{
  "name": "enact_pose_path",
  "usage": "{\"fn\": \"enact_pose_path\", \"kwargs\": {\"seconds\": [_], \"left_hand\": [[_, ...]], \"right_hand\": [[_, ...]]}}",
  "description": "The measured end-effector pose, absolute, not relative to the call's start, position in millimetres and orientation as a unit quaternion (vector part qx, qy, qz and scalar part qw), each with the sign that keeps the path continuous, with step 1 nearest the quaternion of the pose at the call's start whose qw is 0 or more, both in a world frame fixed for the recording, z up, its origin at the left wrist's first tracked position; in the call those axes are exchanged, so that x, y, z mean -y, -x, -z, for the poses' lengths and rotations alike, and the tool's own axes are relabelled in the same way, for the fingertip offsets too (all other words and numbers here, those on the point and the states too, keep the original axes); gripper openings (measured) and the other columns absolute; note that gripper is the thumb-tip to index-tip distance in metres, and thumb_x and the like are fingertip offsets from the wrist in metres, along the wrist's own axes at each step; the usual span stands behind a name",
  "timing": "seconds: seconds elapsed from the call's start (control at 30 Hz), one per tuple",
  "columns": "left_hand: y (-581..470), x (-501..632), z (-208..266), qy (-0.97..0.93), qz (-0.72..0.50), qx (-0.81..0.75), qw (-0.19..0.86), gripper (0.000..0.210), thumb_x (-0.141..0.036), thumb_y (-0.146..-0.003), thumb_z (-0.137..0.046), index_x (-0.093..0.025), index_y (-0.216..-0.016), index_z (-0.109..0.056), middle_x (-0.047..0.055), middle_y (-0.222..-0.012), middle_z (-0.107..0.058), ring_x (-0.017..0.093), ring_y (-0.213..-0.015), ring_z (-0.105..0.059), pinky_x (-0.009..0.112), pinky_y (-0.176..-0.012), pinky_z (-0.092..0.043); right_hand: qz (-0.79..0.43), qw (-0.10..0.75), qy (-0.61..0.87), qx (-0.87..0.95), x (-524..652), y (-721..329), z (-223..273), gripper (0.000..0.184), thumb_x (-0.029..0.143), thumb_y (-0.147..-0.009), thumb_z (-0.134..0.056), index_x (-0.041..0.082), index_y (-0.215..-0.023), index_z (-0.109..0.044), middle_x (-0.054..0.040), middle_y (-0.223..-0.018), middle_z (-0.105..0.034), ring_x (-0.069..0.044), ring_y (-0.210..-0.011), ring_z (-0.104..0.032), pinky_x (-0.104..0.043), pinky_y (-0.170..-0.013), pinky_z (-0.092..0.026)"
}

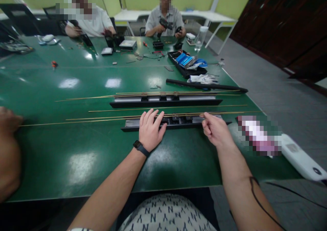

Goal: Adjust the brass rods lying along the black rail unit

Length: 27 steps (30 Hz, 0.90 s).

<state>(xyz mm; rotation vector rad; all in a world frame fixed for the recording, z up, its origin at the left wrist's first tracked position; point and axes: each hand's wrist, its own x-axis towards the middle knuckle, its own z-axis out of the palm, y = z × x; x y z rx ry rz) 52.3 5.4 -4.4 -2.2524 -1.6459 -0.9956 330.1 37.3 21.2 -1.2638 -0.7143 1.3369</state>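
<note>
Nearest me lies a long black channel with a silvery inner strip and small black blocks inside. Thin brass rods run lengthwise over it and stick out far to the left. My left hand, wearing a dark wristband, rests flat with fingers spread over the channel's left half, fingertips at the rods. Curled closed, my right hand has its fingertips at the rods near the channel's right end; the exact grip is partly hidden. A second black channel with rods along it lies just beyond.
At left, another person's hand is by a rod's far end. Across the green table, two people handle parts, one with a power drill. A black tray, gloves, a black bar and a white device lie rightward.
</note>
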Motion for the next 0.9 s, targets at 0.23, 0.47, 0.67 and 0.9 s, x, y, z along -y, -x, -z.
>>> {"fn": "enact_pose_path", "kwargs": {"seconds": [0.23,0.47,0.67,0.9], "left_hand": [[-52.2,-4.9,3.6,0.758,0.336,0.551,0.094,0.046,-0.038,-0.1,-0.059,-0.022,-0.142,-0.061,0.012,-0.143,-0.064,0.031,-0.144,-0.049,0.052,-0.126,-0.029],[-52.0,-5.0,3.6,0.759,0.335,0.552,0.09,0.046,-0.038,-0.1,-0.059,-0.022,-0.143,-0.061,0.012,-0.144,-0.064,0.031,-0.144,-0.049,0.052,-0.126,-0.029],[-51.6,-4.6,3.4,0.758,0.331,0.556,0.08,0.047,-0.038,-0.1,-0.059,-0.023,-0.145,-0.06,0.012,-0.145,-0.063,0.031,-0.146,-0.048,0.052,-0.127,-0.028],[-51.7,-4.8,3.5,0.756,0.33,0.559,0.081,0.047,-0.038,-0.1,-0.059,-0.024,-0.144,-0.06,0.011,-0.145,-0.063,0.031,-0.145,-0.049,0.053,-0.127,-0.029]], "right_hand": [[-0.568,0.55,0.536,0.297,-37.7,-329.5,-20.9,0.031,0.04,-0.081,-0.085,0.014,-0.088,-0.07,0.0041,-0.052,-0.057,-0.004,-0.029,-0.035,-0.014,-0.025,-0.022],[-0.544,0.588,0.529,0.28,-38.3,-332.3,-23.1,0.02,0.031,-0.081,-0.08,0.013,-0.083,-0.071,0.0034,-0.051,-0.057,-0.004,-0.03,-0.035,-0.015,-0.024,-0.023],[-0.513,0.612,0.55,0.243,-40.6,-337.9,-25.1,0.014,0.027,-0.083,-0.075,0.015,-0.081,-0.069,0.0037,-0.052,-0.056,-0.005,-0.029,-0.036,-0.015,-0.024,-0.024],[-0.533,0.594,0.544,0.26,-38.8,-334.7,-26.4,0.02,0.032,-0.083,-0.081,0.016,-0.082,-0.068,0.0039,-0.052,-0.057,-0.004,-0.03,-0.036,-0.014,-0.024,-0.024]]}}
